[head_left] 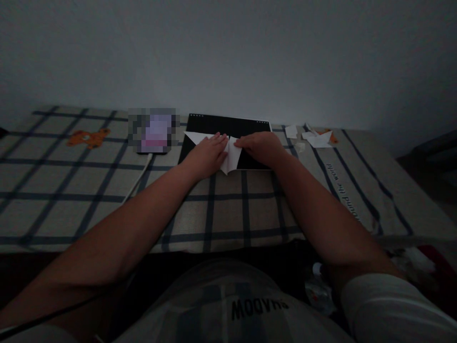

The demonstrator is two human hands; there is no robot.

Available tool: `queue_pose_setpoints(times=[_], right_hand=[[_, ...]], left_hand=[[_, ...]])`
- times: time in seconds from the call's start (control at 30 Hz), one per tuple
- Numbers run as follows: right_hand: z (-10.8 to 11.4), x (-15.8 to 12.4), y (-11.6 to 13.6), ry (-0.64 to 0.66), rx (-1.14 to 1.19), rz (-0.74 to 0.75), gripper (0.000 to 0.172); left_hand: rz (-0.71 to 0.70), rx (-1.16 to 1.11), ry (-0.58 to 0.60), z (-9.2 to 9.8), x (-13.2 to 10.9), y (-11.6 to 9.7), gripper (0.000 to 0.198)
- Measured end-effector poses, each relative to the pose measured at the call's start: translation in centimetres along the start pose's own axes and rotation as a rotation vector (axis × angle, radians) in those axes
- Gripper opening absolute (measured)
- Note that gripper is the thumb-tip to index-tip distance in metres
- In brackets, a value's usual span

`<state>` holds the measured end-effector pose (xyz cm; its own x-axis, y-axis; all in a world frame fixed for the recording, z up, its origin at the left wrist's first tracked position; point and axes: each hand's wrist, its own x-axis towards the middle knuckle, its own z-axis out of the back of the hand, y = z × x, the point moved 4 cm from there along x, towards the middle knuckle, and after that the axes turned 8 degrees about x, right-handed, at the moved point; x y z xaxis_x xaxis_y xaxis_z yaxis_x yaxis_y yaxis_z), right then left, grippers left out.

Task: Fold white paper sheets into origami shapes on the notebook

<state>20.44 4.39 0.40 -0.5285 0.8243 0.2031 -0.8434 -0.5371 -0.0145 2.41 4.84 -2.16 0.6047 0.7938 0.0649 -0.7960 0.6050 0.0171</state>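
A white sheet of folded paper (233,155) lies on a black flat pad or book (228,123) with small white marks along its far edge. One pointed flap of the paper reaches out to the left, and its near end stands slightly raised in a point. My left hand (210,151) rests palm down across the paper's left part, fingers stretched out. From the other side, my right hand (262,145) touches the paper's right part with its fingertips, the fingers extended leftward over the black surface. The right thumb is hard to make out.
Left of the pad stands a blurred-out phone (157,133) with a white cable (137,181). An orange bear-shaped piece (87,138) lies farther left. At right are a folded paper boat (320,139) and paper scraps (291,131). A checked cloth (228,209) covers the table against a wall.
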Motion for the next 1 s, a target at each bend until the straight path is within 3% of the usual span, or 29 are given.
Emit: queue_pose_setpoints(times=[0.57, 0.7, 1.0], right_hand=[[-0.36, 0.18, -0.21, -0.055, 0.034, 0.016, 0.039], [-0.29, 0.19, -0.13, -0.026, 0.029, 0.005, 0.039], [0.35, 0.25, 0.36, 0.057, -0.053, -0.062, 0.041]], left_hand=[[-0.014, -0.030, -0.027, 0.15, 0.22, 0.35, 0.059], [0.001, -0.019, 0.011, 0.40, 0.24, 0.03, 0.060], [-0.032, -0.015, -0.021, -0.42, 0.67, 0.57, 0.059]])
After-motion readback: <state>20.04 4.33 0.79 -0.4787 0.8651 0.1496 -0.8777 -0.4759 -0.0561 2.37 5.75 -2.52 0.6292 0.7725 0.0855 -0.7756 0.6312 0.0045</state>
